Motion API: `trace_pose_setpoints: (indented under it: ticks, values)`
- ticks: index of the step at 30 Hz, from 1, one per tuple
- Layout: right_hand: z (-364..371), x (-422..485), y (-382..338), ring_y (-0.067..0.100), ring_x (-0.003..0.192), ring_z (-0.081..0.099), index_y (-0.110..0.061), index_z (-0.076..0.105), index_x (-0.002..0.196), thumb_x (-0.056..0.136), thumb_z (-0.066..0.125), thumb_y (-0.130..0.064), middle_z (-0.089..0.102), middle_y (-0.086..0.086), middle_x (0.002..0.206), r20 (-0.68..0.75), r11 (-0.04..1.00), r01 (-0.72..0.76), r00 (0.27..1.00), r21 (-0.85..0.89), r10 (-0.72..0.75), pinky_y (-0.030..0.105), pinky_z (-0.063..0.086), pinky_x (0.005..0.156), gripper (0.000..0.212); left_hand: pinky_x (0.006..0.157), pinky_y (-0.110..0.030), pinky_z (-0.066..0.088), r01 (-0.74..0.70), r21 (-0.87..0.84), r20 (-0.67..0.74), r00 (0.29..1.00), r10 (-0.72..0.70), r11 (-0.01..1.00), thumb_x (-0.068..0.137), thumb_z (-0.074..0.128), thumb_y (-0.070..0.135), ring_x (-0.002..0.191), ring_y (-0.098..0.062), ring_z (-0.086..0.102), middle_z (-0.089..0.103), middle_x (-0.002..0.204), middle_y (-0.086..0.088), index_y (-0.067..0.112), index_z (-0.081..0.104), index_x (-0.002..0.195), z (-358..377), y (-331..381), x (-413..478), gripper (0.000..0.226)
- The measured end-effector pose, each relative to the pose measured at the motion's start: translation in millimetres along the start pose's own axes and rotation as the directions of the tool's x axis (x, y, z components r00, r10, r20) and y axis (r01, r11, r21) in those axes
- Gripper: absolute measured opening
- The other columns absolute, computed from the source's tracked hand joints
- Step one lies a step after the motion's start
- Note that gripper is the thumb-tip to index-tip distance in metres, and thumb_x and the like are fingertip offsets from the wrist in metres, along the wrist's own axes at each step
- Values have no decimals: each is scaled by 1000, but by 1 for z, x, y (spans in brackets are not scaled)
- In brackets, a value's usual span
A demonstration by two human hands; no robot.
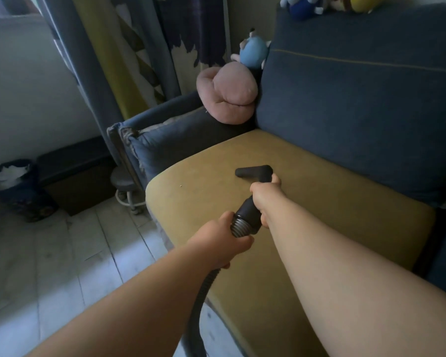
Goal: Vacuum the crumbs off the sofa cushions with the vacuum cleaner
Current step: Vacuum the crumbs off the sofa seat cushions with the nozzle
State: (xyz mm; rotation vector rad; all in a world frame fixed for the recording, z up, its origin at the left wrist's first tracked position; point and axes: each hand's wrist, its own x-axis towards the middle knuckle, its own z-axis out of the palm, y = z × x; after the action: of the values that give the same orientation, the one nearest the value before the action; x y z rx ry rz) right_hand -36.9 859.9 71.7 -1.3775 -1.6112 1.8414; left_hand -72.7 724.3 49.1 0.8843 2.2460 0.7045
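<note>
A mustard-yellow seat cushion (307, 202) fills the middle of the view, on a dark blue sofa. The black vacuum nozzle (252, 171) rests flat on the cushion near its centre. My right hand (264, 195) is wrapped around the black tube just behind the nozzle. My left hand (228, 234) grips the ribbed hose (204, 300) where it joins the tube, and the hose hangs down past the cushion's front edge. One small pale crumb (181, 186) lies on the cushion to the left of the nozzle.
The blue backrest cushion (358, 104) rises behind the seat, and a blue armrest (165, 140) borders it on the left. A pink plush (227, 95) and a blue plush (254, 51) sit in the corner. On the pale plank floor are a bin (13, 186), a dark box (75, 173) and a small stool (125, 186).
</note>
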Motion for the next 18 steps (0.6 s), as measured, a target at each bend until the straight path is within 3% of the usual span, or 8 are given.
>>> trace_pose_setpoints:
  ticks: [4,8,18]
  values:
    - [19,-32,6,34,111,48,-34,3,152,95,44,-14,42,12,140,3,993,-92,996,-78,92,46,41,99,72,44,-21,49,1,-28,-20,1000,-2,1000,83,67,37,53,-13,59,60,86,-3,28,44,111,-2,-18,-27,37]
    - [38,-51,20,39,129,41,-26,10,151,93,44,-13,33,16,148,77,990,59,996,-131,-49,54,37,105,69,42,-17,46,9,-52,-61,998,-12,999,83,67,38,47,-9,58,61,83,-2,28,45,105,-5,-38,-57,33]
    - [72,-87,33,38,126,44,-23,15,150,93,47,-12,37,17,145,121,989,90,990,-120,-76,52,39,103,66,44,-18,47,40,-132,-91,994,-53,990,81,66,37,40,-4,57,62,81,-2,32,46,108,-17,-72,-98,34]
